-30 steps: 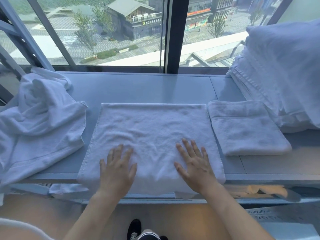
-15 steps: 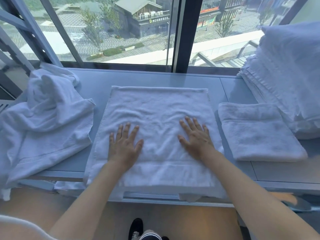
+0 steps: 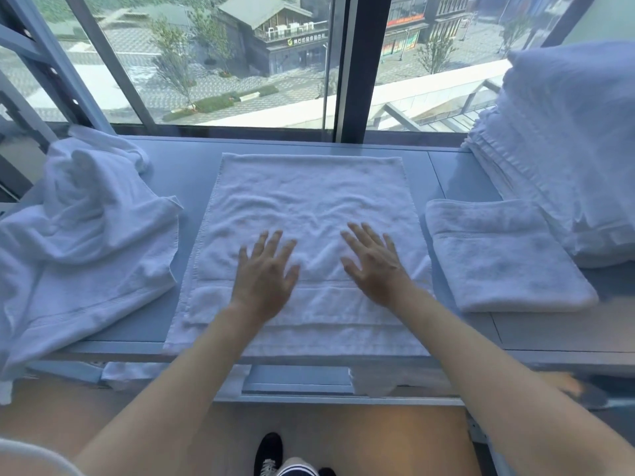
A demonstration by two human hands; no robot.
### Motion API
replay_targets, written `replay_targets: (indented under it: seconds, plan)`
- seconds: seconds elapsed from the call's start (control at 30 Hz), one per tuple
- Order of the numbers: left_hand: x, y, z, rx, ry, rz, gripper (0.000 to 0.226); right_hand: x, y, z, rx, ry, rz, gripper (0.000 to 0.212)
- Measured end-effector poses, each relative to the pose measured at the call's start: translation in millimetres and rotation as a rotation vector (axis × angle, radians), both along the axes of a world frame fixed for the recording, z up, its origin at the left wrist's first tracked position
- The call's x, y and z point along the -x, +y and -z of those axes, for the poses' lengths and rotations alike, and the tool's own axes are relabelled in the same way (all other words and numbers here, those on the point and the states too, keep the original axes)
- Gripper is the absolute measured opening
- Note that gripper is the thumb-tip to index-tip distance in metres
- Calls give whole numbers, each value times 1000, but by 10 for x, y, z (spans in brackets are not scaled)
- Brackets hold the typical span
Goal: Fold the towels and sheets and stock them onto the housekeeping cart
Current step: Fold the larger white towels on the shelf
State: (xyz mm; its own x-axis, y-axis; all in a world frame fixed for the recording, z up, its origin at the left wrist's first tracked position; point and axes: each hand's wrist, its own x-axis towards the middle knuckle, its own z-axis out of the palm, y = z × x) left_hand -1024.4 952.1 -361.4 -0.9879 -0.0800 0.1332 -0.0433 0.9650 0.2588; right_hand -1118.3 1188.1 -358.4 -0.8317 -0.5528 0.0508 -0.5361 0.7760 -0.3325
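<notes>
Left grip: the left hand (image 3: 264,276) lay palm down on the spread towel (image 3: 309,207), fingers straight and splayed, holding nothing.
Right grip: the right hand (image 3: 376,266) lay flat just beside the left, fingers apart and straight, pressing the same cloth.
Spread towel: white terry, flat on the grey tabletop (image 3: 457,180) under both hands; its far edge ran ahead of the fingertips toward the window (image 3: 240,56), its near edge hung slightly over the tabletop lip below the wrists. Small wrinkles showed just ahead of the fingers.
Folded towel (image 3: 505,255): a neat white rectangle on the tabletop to the right of the right hand, apart from the spread towel.
Stack (image 3: 556,159): a tall pile of folded white linen, further right of the right hand, behind and touching the folded towel.
Loose heap (image 3: 86,235): crumpled white cloth to the left of the left hand, draped over the tabletop edge, near the spread towel; contact unclear.
Below the arms: a dark shoe (image 3: 269,453) on the tan floor.
</notes>
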Motion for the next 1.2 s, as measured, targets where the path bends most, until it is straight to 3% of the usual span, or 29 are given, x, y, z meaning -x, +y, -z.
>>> replay_targets:
  seconds: [0.13, 0.43, 0.67, 0.87, 1.03, 1.2]
  plan:
    - [-588, 375, 56, 7, -46, 212, 52, -723, 122, 41, 51, -81, -168, 62]
    - [-714, 249, -5, 50, -44, 272, 42, -873, 340, 112, -35, 14, -243, 55]
    - [-1139, -582, 70, -74, 147, 30, 50, -824, 1054, 133, 161, 23, 34, 64]
    - [-1097, -692, -62, -158, 177, -2, 45, -674, 1031, -37, 150, 26, 71, 59]
    - [-1118, -788, -373, -164, 338, -25, 36, -704, 1014, -342, 279, 214, 112, 58]
    - [-1609, -746, -28, -195, 225, -65, 39, -1215, 1083, -44, 273, -12, 87, 62]
